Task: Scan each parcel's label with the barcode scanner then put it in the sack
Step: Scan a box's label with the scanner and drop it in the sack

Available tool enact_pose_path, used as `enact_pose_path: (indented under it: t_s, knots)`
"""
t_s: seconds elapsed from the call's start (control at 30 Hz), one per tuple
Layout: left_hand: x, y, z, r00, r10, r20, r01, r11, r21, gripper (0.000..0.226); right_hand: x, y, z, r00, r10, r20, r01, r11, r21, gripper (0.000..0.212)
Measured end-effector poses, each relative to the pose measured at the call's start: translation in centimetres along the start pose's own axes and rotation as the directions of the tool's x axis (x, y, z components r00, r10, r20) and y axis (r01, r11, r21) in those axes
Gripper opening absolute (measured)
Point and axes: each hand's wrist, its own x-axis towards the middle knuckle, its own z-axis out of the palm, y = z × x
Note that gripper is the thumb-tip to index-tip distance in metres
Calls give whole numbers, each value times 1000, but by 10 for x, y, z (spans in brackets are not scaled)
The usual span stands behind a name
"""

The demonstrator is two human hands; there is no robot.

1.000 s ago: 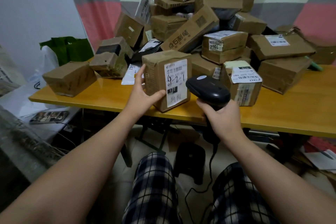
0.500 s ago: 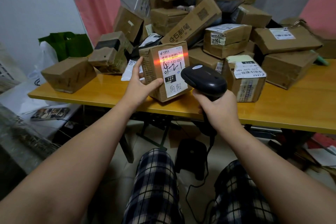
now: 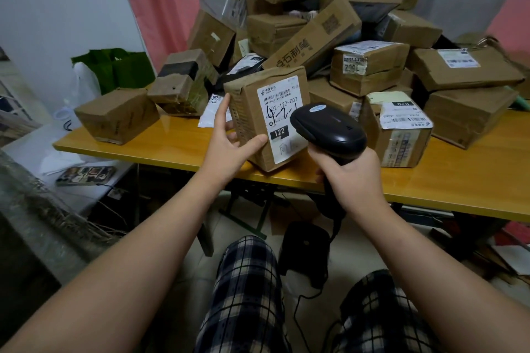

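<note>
Head view: at mid-frame the left hand [image 3: 229, 147] holds a small brown cardboard parcel [image 3: 249, 123]. Its fingers grasp the side face and the thumb presses the lower front edge. The parcel sits tilted over the near edge of the yellow wooden bench [image 3: 459, 179], and I cannot tell whether its bottom corner rests on the wood. The right hand [image 3: 352, 178], its fingers clenched round the handle, holds a black handheld barcode scanner [image 3: 329, 130] just in front of the parcel's white printed label [image 3: 275, 100].

To scan well, the left hand should hold the label face square to the scanner's nose and steady. The barcode is in the label's top strip, so the nose should aim there rather than at the handwritten middle. The scanner should also sit far enough back for the beam to span the whole code.

Half a second ago a red scan line lay across the top of the label. It is gone now, so the read has probably registered. The scanner head has come down and to the left and now covers the label's right edge. The heap of brown cardboard boxes [image 3: 315, 31] behind is unchanged, and I cannot pick out the sack with certainty.
</note>
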Motion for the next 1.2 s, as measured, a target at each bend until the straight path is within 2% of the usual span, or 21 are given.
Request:
enact_pose_path:
  t_s: [0.1,0.2,0.37,0.5,0.67,0.7,0.8,0.93,1.03,1.13,1.2]
  knots:
    - [-29,3,-21,998,40,-47,-41,999,-22,100,1,-13,17,994,-62,93,56,996,66,24]
    - [-61,5,-58,983,46,-179,-48,999,-5,100,2,-22,53,962,-99,253,74,992,106,25]
    - [-126,-2,-131,903,10,-429,32,996,89,106,-17,-31,129,835,-149,529,50,979,197,34]
    - [-198,-19,-179,787,-57,-614,174,976,132,104,-47,-23,187,733,-125,669,8,985,175,45]
    - [-272,-44,-227,549,-63,-833,372,911,176,103,-74,-2,248,575,-66,815,11,997,73,46]
    - [-279,-51,-236,509,-71,-858,405,899,166,103,-78,3,259,561,-71,825,28,997,67,45]
    - [-282,-76,-261,447,-144,-883,498,860,112,104,-88,20,296,569,-32,822,53,999,2,37]
    - [-258,-116,-283,369,-340,-865,575,815,-75,111,-91,43,333,539,17,842,63,996,-60,48]
    - [-232,-140,-289,365,-475,-801,504,824,-259,99,-90,57,353,557,20,830,73,995,-73,54]
    - [-207,-155,-292,453,-540,-710,481,818,-315,86,-90,69,368,637,27,770,29,998,-59,61]
    - [-195,-163,-294,503,-556,-661,489,814,-312,84,-89,77,375,665,48,745,-8,998,-58,70]
